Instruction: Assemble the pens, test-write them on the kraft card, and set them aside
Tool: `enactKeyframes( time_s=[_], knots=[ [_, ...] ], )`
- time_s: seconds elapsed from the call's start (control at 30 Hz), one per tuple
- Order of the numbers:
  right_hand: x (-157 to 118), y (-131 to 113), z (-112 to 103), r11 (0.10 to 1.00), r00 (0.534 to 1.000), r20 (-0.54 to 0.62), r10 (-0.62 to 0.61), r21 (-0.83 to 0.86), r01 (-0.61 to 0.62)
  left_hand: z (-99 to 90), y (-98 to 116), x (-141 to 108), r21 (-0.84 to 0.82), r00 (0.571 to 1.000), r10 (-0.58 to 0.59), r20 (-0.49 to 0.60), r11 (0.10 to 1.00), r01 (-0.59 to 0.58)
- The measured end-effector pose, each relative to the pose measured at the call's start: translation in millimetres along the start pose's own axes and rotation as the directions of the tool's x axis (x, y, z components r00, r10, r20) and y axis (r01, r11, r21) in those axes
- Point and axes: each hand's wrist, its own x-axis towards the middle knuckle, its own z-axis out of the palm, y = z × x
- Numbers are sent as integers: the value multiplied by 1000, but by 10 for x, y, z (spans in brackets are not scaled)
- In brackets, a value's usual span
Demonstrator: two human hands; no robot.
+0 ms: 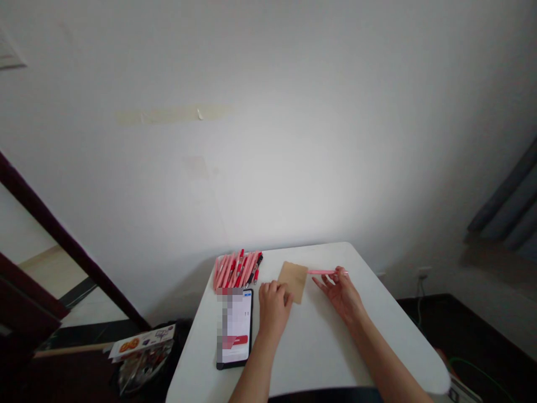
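Note:
A small piece of brown paper point(293, 279) lies on the white table, its lower left part under my left hand point(273, 305). The fingers of that hand are curled at the paper's edge, with the thumb on it. In my right hand point(342, 296) a slim pink pen point(321, 272) is pinched near its right end, between thumb and fingertips. The pen points left, its far end at the paper's right edge. My other right fingers are spread below it. Left of the paper lies a bunch of pink, red and black pens point(237, 270).
A phone point(239, 330) with a lit, partly blurred screen lies left of my left hand. The white table point(319, 358) has rounded corners and touches the wall point(293, 168). On the floor at left stands a black-lined bin point(146, 369) with a printed box point(142, 342) over it.

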Motion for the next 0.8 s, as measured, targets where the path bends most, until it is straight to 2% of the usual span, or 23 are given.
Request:
enactKeyframes(
  time_s=[0.13, 0.27, 0.4, 0.5, 0.63, 0.8],
  knots=[
    [-26, 8, 44, 990, 996, -30, -83, -120, 79, -6, -1, 5, -44, 1000, 4, 0, 999, -4],
    [-25, 33, 65, 929, 975, -36, -221, -311, 199, -23, 17, -1, -90, 999, 34, -6, 995, -35],
    [-27, 45, 72, 812, 931, 33, -364, -477, 335, -70, 57, -15, -82, 999, 31, 7, 996, -30],
    [-43, 21, 78, 691, 898, 69, -434, -614, 381, -107, 82, -20, -91, 998, 42, 40, 995, -38],
    [-65, -10, 98, 608, 886, 96, -454, -694, 386, -102, 77, -20, -111, 995, 51, 90, 993, -41],
    [-96, 0, 135, 565, 911, 166, -378, -738, 369, -37, 31, -24, -55, 999, 7, 46, 998, -4]
  ],
)
